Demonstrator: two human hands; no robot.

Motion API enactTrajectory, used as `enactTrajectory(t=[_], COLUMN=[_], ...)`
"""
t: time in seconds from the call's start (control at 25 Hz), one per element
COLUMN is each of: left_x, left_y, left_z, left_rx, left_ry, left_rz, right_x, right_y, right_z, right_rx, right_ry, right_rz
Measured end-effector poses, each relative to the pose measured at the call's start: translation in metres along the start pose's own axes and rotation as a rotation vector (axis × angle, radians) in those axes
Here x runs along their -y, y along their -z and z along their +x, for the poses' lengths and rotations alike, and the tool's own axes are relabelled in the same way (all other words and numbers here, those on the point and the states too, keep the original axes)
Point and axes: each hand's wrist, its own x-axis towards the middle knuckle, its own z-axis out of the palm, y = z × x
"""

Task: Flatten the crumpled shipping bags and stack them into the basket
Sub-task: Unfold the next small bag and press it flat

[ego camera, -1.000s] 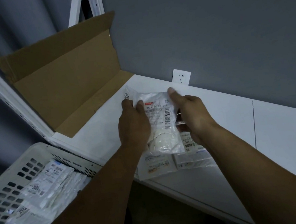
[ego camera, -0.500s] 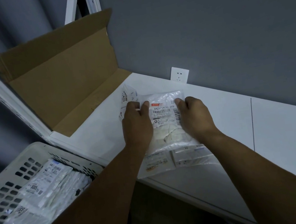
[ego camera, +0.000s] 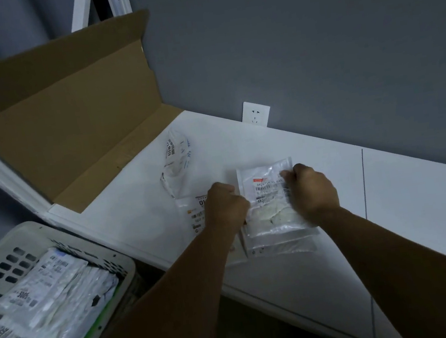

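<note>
A clear shipping bag (ego camera: 266, 191) with a printed label and white contents lies on the white table (ego camera: 418, 199), on top of other flat bags (ego camera: 283, 246) near the front edge. My left hand (ego camera: 226, 205) grips its left edge with curled fingers. My right hand (ego camera: 311, 191) pinches its upper right side. A crumpled clear bag (ego camera: 176, 158) lies farther back on the table, apart from both hands. Another labelled bag (ego camera: 197, 214) shows partly beside my left hand. The pale perforated basket (ego camera: 26, 234) stands at the lower left, with several flattened bags (ego camera: 49, 299) stacked in it.
An open brown cardboard box (ego camera: 67, 118) lies on its side at the table's back left. A white wall socket (ego camera: 255, 113) sits on the grey wall behind the table. A seam (ego camera: 364, 184) runs across the tabletop to the right of my right hand.
Both hands have brought the bag down from in front of me onto the flat bags on the table. The crumpled bag behind is now uncovered.
</note>
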Motion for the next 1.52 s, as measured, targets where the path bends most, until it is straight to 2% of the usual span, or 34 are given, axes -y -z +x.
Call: enactTrajectory(t=[0.16,0.32,0.4,0.48,0.52,0.6,0.68,0.8,0.96,1.24,1.52], left_x=[0.013,0.019,0.024,0.027,0.027,0.029,0.031,0.033,0.035,0.035,0.031], left_y=[-0.008,-0.011,-0.013,-0.013,-0.013,-0.013,-0.014,-0.016,-0.016,-0.024,-0.027], left_z=[0.005,0.011,0.015,0.017,0.017,0.018,0.018,0.016,0.02,0.019,0.015], left_rx=[-0.059,-0.082,-0.072,-0.062,-0.055,-0.054,-0.055,-0.037,0.025,0.119,0.194], left_ry=[-0.059,-0.07,-0.069,-0.076,-0.083,-0.088,-0.112,-0.143,-0.127,-0.178,-0.16], left_rz=[0.178,0.256,0.287,0.303,0.308,0.303,0.32,0.363,0.341,0.58,0.657], right_x=[-0.006,-0.007,-0.008,0.0,0.006,0.019,0.024,0.014,0.006,-0.003,-0.01], right_y=[-0.018,-0.026,-0.026,-0.028,-0.032,-0.044,-0.055,-0.066,-0.077,-0.094,-0.099], right_z=[0.005,0.01,0.008,0.004,0.001,-0.007,-0.012,-0.014,-0.016,-0.014,-0.015], right_rx=[0.057,0.095,0.027,-0.093,-0.097,0.037,0.215,0.304,0.309,0.281,0.261], right_ry=[0.011,-0.009,0.005,0.188,0.311,0.467,0.459,0.401,0.417,0.455,0.483], right_rz=[-0.068,-0.115,-0.174,-0.23,-0.248,-0.278,-0.333,-0.358,-0.394,-0.449,-0.409])
